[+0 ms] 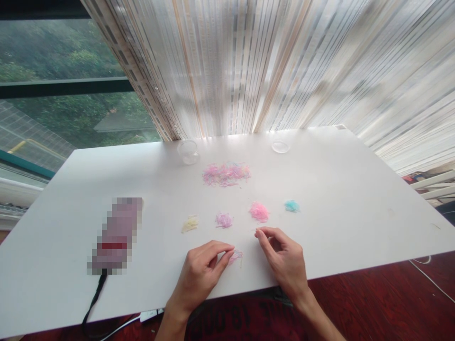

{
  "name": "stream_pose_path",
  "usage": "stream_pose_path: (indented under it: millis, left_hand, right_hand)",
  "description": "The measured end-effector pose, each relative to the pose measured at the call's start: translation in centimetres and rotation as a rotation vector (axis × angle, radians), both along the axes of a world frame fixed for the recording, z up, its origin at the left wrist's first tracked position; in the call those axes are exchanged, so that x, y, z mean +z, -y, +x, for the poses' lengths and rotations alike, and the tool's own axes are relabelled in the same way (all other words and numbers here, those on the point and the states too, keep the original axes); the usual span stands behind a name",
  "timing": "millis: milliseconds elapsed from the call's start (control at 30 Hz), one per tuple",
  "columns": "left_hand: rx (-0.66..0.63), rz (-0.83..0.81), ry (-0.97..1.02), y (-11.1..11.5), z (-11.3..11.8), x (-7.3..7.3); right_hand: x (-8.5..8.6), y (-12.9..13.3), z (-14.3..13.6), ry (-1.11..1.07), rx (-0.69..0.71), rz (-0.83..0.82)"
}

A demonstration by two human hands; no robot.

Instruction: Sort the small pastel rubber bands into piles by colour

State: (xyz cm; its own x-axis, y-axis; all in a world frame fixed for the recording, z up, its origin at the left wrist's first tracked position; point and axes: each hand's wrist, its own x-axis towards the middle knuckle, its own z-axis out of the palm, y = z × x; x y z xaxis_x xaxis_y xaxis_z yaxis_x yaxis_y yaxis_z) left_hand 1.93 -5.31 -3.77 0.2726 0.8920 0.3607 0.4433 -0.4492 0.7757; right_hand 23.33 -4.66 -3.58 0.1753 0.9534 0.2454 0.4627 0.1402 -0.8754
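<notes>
My left hand (pixel 204 265) is closed in a pinch, thumb and forefinger at the edge of a little mixed heap of thin pastel strands (pixel 236 256). Whatever lies between those fingertips is too small to make out. Thumb and forefinger of my right hand (pixel 284 258) are pressed together just above the table, a faint thin strand (pixel 253 230) poking out from them. Beyond my hands lie separate small piles of strands: pale yellow (pixel 190 223), lilac (pixel 223 219), bright pink (pixel 259 211) and turquoise (pixel 292 205). A wider pile of mixed colours (pixel 226 174) sits farther back.
Along the back of the white table (pixel 355 189) stand a clear plastic cup (pixel 188 152) and a clear round lid (pixel 280 147). A blurred-out purplish device (pixel 117 232) with a black cable (pixel 94 303) lies at left. Striped curtains (pixel 231 66) hang behind the table.
</notes>
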Motion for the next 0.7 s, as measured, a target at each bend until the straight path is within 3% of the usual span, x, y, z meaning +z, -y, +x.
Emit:
stream_pose_path:
  millis: [333,533,700]
  left_hand:
    - [-0.022,-0.034,0.006,0.1,0.0,-0.2]
    - [-0.026,-0.054,0.014,0.2,0.0,-0.5]
    - [-0.016,-0.043,0.020,0.3,-0.1,-0.5]
  right_hand:
    - [0.3,-0.3,-0.5,0.045,0.053,-0.008]
    - [1.4,-3.5,-2.9,0.154,0.188,0.073]
    - [1.0,-5.8,-4.4,0.336,0.265,0.020]
